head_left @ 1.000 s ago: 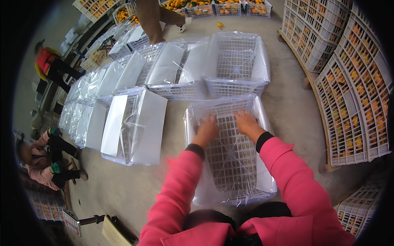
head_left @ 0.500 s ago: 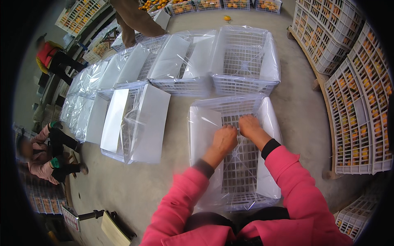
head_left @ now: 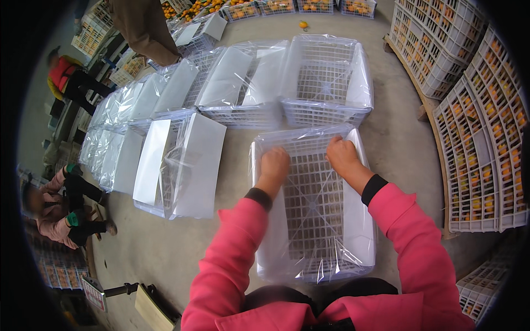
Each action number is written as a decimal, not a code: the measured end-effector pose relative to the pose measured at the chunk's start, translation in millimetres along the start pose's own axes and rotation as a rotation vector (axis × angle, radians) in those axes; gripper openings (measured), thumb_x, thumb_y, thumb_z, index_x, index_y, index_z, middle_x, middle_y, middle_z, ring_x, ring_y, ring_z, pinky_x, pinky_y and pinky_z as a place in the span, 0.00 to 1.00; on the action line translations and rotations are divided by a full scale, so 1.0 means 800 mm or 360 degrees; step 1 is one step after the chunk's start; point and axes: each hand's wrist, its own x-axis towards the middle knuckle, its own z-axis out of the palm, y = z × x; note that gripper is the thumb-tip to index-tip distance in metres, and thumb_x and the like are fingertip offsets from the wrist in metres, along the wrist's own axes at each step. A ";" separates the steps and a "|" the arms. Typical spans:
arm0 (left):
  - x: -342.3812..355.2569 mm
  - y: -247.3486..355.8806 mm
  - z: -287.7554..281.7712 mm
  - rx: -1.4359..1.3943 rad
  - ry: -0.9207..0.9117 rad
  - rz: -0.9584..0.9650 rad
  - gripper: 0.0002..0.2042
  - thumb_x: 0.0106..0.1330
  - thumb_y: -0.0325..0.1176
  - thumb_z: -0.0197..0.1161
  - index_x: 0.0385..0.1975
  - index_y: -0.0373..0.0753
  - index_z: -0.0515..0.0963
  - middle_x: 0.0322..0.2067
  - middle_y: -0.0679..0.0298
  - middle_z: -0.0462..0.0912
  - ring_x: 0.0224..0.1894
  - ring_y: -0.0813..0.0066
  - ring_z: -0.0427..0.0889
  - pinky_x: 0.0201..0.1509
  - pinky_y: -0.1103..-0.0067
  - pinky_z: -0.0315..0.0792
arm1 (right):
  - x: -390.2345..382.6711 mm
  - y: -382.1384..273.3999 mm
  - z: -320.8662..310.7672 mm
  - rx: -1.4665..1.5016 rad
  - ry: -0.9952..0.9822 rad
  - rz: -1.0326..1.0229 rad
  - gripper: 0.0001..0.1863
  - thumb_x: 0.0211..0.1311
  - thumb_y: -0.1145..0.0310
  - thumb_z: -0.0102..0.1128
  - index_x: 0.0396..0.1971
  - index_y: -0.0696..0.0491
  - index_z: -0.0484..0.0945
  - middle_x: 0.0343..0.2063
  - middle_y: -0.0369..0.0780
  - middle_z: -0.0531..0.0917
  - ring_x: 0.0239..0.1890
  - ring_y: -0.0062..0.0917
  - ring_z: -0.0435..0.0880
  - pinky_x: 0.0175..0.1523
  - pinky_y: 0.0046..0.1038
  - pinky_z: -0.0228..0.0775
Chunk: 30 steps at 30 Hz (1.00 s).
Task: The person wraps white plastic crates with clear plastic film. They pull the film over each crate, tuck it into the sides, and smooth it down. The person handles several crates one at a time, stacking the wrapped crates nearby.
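Note:
Right in front of me stands a plastic crate (head_left: 314, 212) lined with clear plastic film (head_left: 326, 259). White sheets line its two long sides, the left sheet (head_left: 274, 231) and the right sheet (head_left: 358, 226). My left hand (head_left: 275, 165) is inside the far left part of the crate, fingers curled on the film beside the left sheet. Near the far right corner, my right hand (head_left: 343, 153) is closed on the film by the right sheet. The fingertips of both hands are partly hidden.
Several lined crates (head_left: 326, 71) stand beyond and to the left. Stacked crates of orange fruit (head_left: 475, 160) rest on a pallet (head_left: 422, 102) at right. One person (head_left: 58, 212) sits at left; another person (head_left: 144, 30) stands far off. A loose fruit (head_left: 303, 25) lies on the floor.
My hands have moved apart from the crate's middle, the left toward the left sheet and the right slightly farther away. Both white sheets sit closer to the crate's sides. The standing person has shifted left.

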 end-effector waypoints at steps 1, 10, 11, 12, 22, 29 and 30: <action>0.002 -0.002 0.004 -0.0023 -0.0026 0.0062 0.07 0.62 0.27 0.56 0.37 0.34 0.75 0.29 0.57 0.83 0.32 0.61 0.87 0.33 0.72 0.81 | 0.003 0.002 0.006 -0.0069 -0.0001 -0.0009 0.16 0.52 0.67 0.64 0.38 0.61 0.83 0.31 0.44 0.86 0.36 0.25 0.88 0.33 0.28 0.77; 0.003 -0.011 0.121 -0.0991 -0.0042 -0.0114 0.07 0.63 0.29 0.55 0.34 0.39 0.80 0.34 0.51 0.84 0.41 0.56 0.84 0.44 0.65 0.78 | 0.018 0.001 0.041 0.0527 -0.0493 0.0184 0.13 0.54 0.68 0.61 0.38 0.56 0.84 0.42 0.49 0.84 0.45 0.35 0.86 0.46 0.33 0.77; 0.008 -0.010 0.139 -0.1113 -0.0045 -0.0248 0.07 0.63 0.31 0.56 0.36 0.40 0.80 0.35 0.51 0.83 0.43 0.57 0.83 0.47 0.65 0.78 | 0.019 -0.001 0.041 0.0539 -0.0550 0.0147 0.14 0.54 0.68 0.61 0.40 0.57 0.83 0.42 0.49 0.84 0.45 0.35 0.86 0.46 0.34 0.77; 0.012 -0.008 0.154 -0.1236 -0.0037 -0.0382 0.08 0.64 0.33 0.56 0.37 0.41 0.81 0.36 0.52 0.83 0.45 0.58 0.83 0.49 0.65 0.77 | 0.020 -0.001 0.039 0.0534 -0.0579 0.0133 0.16 0.54 0.68 0.61 0.42 0.58 0.83 0.43 0.49 0.84 0.46 0.35 0.86 0.46 0.34 0.77; -0.006 0.018 0.131 -0.0321 -0.0266 0.0059 0.18 0.58 0.29 0.57 0.48 0.27 0.74 0.47 0.50 0.77 0.51 0.44 0.75 0.53 0.62 0.73 | -0.126 -0.004 -0.144 0.1450 0.0548 -0.0152 0.09 0.57 0.74 0.60 0.38 0.56 0.79 0.35 0.42 0.83 0.40 0.37 0.80 0.45 0.36 0.71; -0.070 0.012 -0.103 -0.1085 0.0174 0.0135 0.13 0.58 0.29 0.62 0.43 0.36 0.77 0.44 0.54 0.78 0.48 0.54 0.78 0.48 0.65 0.74 | -0.248 0.019 -0.154 0.1479 0.0665 0.0423 0.13 0.56 0.81 0.58 0.43 0.60 0.76 0.41 0.47 0.80 0.42 0.38 0.80 0.49 0.33 0.72; -0.092 -0.003 -0.125 -0.1292 0.0413 0.0121 0.14 0.58 0.28 0.62 0.44 0.37 0.77 0.46 0.54 0.79 0.49 0.54 0.78 0.49 0.64 0.73 | -0.264 0.024 -0.145 0.1497 0.0657 0.0476 0.14 0.56 0.81 0.57 0.44 0.60 0.76 0.43 0.48 0.79 0.42 0.38 0.80 0.50 0.33 0.72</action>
